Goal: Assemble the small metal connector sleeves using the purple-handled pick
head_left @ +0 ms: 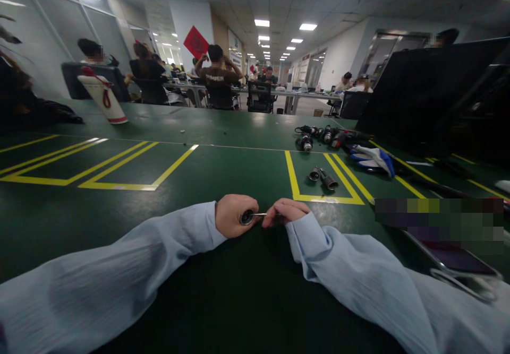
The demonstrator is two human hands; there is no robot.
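My left hand (235,215) is wrapped round a cylindrical metal part (247,217) whose round, hollow-looking end faces me. A thin bright metal rod (260,214) runs between this part and the fingers of my right hand (285,212). Those right fingers are pinched together on the rod's other end, so its full shape is hidden. Both hands are just above the green table (231,173). Beyond my right hand, two cup-shaped metal parts (329,181) lie inside a yellow taped outline (326,200), one with a stem.
Several dark metal parts (306,143) are heaped farther back, beside a blue-and-white glove (372,158). A phone (458,258) lies at the right. At the back left stands a white and red cup-like container (105,99). A large black screen (430,88) rises at right; people sit beyond.
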